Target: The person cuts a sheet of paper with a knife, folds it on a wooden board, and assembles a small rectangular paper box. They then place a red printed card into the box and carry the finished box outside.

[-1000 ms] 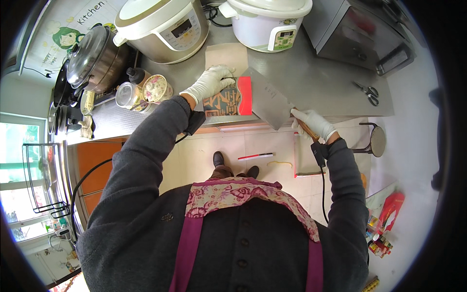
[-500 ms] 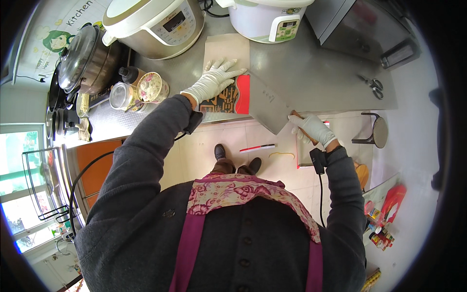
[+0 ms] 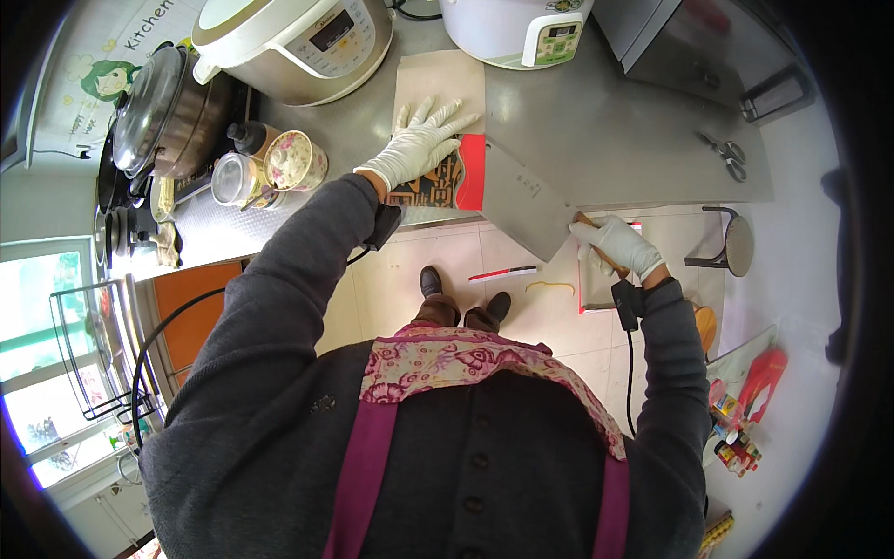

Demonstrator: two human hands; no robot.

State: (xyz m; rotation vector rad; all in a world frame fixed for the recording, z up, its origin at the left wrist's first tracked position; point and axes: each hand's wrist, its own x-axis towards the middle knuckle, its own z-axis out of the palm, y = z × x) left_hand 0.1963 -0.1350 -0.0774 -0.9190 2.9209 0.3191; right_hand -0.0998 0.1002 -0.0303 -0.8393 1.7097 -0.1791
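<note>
On the far left I see a lidded pot (image 3: 168,112); next to it on the table (image 3: 615,140) a clear jar (image 3: 233,180), a dark-topped bottle (image 3: 251,139) and a flowered cup (image 3: 296,160) stand close together; behind them sits a beige cooker (image 3: 317,47). The person's left hand (image 3: 421,149), in a white glove, lies flat with its fingers spread over a printed card (image 3: 433,189) near the table's front edge; plain brown card (image 3: 438,79) reaches back from under that hand, which hides where the two meet. The printed card's red right end lies right by the blade of a cleaver (image 3: 526,200); whether they touch I cannot tell; the blade slants out past the table's edge. Behind is a white cooker (image 3: 507,33); the gloved right hand (image 3: 619,245) is curled round the cleaver's wooden handle, beyond the table's edge; farther right, scissors (image 3: 729,154) lie on the table, and a stool (image 3: 738,245) stands below.
</note>
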